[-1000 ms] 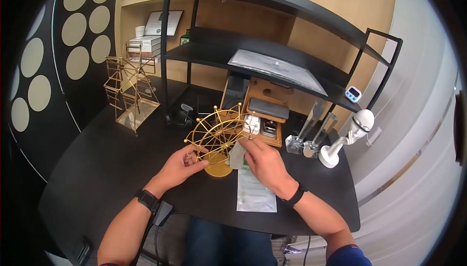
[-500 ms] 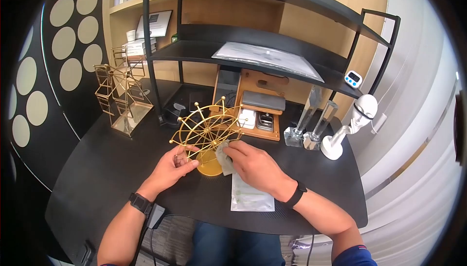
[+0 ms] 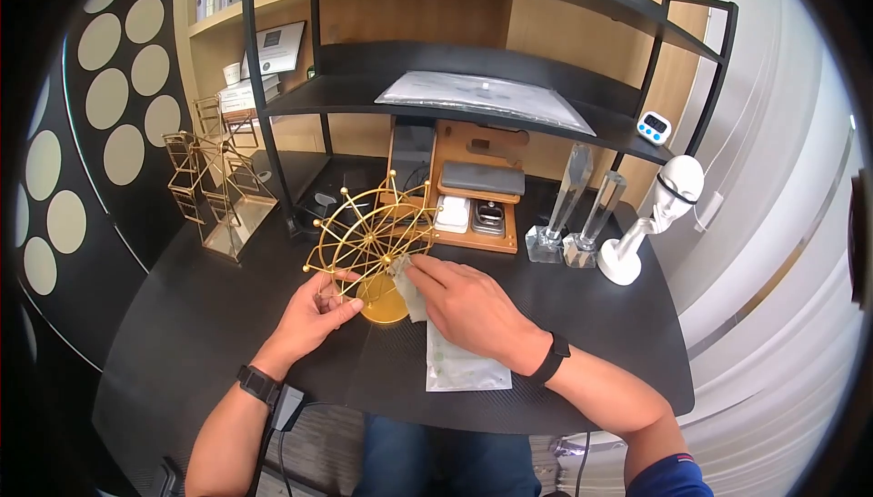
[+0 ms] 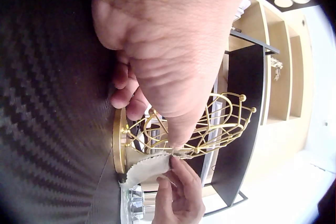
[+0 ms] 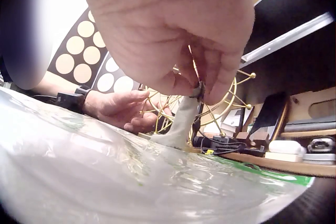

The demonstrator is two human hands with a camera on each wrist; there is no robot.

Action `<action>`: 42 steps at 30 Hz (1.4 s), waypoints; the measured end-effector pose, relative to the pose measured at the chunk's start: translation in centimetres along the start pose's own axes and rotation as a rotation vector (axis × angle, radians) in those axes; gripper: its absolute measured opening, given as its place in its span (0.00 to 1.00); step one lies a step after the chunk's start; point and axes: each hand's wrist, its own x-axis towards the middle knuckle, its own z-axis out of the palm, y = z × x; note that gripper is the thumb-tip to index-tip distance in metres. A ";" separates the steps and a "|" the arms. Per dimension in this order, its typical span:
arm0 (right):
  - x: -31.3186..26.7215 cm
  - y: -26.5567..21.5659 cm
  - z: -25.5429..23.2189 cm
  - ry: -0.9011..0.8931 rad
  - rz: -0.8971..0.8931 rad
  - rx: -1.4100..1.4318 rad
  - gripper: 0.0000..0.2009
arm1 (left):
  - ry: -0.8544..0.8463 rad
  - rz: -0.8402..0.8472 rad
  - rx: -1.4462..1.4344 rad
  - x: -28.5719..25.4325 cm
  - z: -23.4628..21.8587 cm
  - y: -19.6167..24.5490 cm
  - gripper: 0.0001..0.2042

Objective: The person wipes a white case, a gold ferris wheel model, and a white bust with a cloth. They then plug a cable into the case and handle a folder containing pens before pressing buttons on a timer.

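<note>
A gold wire wheel model (image 3: 370,238) stands upright on its round gold base (image 3: 386,302). At its lower left rim, the left hand (image 3: 314,315) grips the wire between thumb and curled fingers. The right hand (image 3: 477,311) pinches a grey cloth (image 3: 410,291) against the lower right of the wheel, near its hub. In the left wrist view the cloth (image 4: 147,170) hangs from the right hand's fingertips beside the base. The right wrist view shows the cloth (image 5: 181,124) bunched under the fingers. A clear plastic packet (image 3: 464,365) lies beneath the right hand.
A second wire wheel model (image 3: 223,192) stands at the left. Behind are a wooden organizer (image 3: 477,240) with small cases and a black shelf (image 3: 346,97). Crystal trophies (image 3: 571,210) and a white head figure (image 3: 627,256) stand at the right. A cable hangs by the front edge.
The right hand and cloth have moved left along the wheel, toward the hub. The left hand keeps its grip on the rim. The head view has shifted.
</note>
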 end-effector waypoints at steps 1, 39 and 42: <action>0.1 -0.3 -0.3 -0.002 -0.007 0.009 0.20 | -0.002 -0.004 0.002 0.0 0.0 0.0 0.22; -0.7 -0.1 0.9 -0.119 0.014 -0.124 0.27 | 0.021 0.011 0.002 0.2 0.2 -0.7 0.20; -0.5 -0.4 0.6 -0.005 -0.074 -0.089 0.27 | 0.038 -0.005 -0.013 0.3 0.6 -0.2 0.21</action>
